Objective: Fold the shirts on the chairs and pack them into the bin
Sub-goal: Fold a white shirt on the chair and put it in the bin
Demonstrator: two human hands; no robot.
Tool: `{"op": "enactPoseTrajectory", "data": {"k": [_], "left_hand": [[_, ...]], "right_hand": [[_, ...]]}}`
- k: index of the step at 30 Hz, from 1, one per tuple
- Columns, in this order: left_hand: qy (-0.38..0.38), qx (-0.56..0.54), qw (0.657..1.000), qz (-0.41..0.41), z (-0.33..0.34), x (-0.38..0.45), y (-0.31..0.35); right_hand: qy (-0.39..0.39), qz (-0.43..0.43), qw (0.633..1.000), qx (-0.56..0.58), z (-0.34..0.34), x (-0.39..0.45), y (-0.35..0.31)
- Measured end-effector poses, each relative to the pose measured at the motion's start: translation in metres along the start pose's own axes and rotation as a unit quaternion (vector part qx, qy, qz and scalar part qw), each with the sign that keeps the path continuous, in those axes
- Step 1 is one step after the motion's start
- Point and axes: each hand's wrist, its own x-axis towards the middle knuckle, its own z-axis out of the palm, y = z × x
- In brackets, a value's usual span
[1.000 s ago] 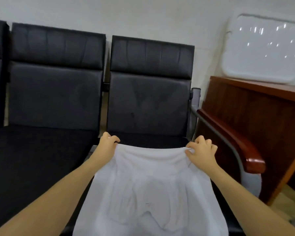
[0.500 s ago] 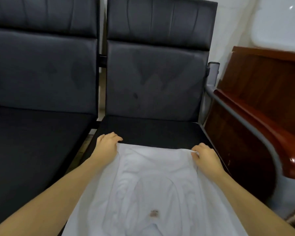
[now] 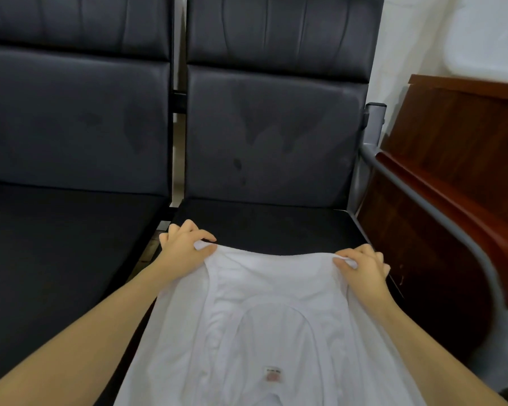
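We see a white shirt (image 3: 276, 326) spread over the seat of the right-hand chair (image 3: 264, 227), its far edge stretched across the middle of the seat and the rest running toward us and off the near edge of the view. A rounded neckline shows through the fabric, and a small label (image 3: 272, 374) with a reddish mark sits near the bottom of the cloth.

Our left hand (image 3: 185, 247) pinches the far left corner of the shirt, thumb pressed against a curled forefinger with a bit of white cloth between them, the other fingers curled just beyond on the seat's left edge. Our right hand (image 3: 361, 266) grips the far right corner the same way, cloth caught between thumb and bent fingers, knuckles pointing away from us. Between the two hands the edge of the shirt runs taut in a shallow curve. Both forearms reach in from the near corners of the view.

The chair is dark, with a padded backrest (image 3: 273, 136) that bears darker blotches. Just to its left stands a second dark chair (image 3: 71, 224), joined by a bar at backrest height. On the right a grey metal armrest frame (image 3: 373, 133) carries a reddish wooden arm pad (image 3: 440, 200), and beyond it stands a dark wooden cabinet (image 3: 464, 136). A pale plastic thing (image 3: 490, 39) rests on the cabinet against the wall at far right; we cannot tell what it is.
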Motion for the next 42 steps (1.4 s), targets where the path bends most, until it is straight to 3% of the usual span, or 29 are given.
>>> {"op": "enactPoseTrajectory", "data": {"k": [8, 15, 27, 42], "left_hand": [[0.002, 0.031, 0.999, 0.005, -0.005, 0.001, 0.005], [0.108, -0.085, 0.989, -0.056, 0.000, 0.031, 0.019], [0.294, -0.060, 0.954, -0.009, -0.041, 0.106, 0.054], [0.280, -0.103, 0.954, -0.023, -0.074, 0.010, 0.057]], "right_hand": [[0.035, 0.005, 0.999, 0.030, 0.003, 0.014, -0.007], [0.073, -0.020, 0.997, 0.027, 0.001, 0.051, -0.022], [0.207, -0.092, 0.971, 0.071, -0.032, 0.120, -0.062], [0.164, -0.106, 0.975, 0.105, -0.076, 0.022, -0.055]]}}
